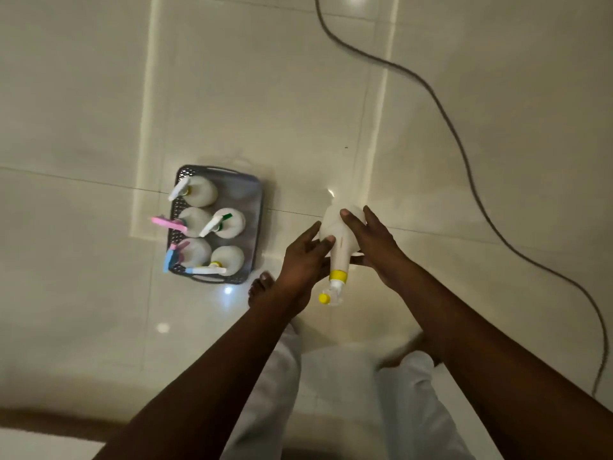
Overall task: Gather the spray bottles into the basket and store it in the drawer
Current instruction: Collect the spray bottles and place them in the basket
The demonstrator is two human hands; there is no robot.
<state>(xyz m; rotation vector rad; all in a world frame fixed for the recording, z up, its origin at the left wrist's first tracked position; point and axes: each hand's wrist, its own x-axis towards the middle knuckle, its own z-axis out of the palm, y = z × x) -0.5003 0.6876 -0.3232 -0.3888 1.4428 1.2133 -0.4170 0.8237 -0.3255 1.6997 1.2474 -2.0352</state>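
Note:
A grey perforated basket [253, 207] stands on the pale tiled floor, left of centre. Several white spray bottles stand upright in it, with white, pink, green and blue triggers [199, 191]; its far right corner is bare. To the right of the basket, both my hands hold one white spray bottle with a yellow collar and nozzle [339, 250], tilted with its nozzle toward me. My left hand [303, 260] grips its left side and my right hand [373, 247] wraps its right side. No drawer is in view.
A dark cable [464, 154] snakes across the floor from the top centre to the right edge. My bare foot [260, 288] stands just below the basket's near right corner. White trouser legs fill the bottom centre. A brown edge [49, 423] crosses the bottom left.

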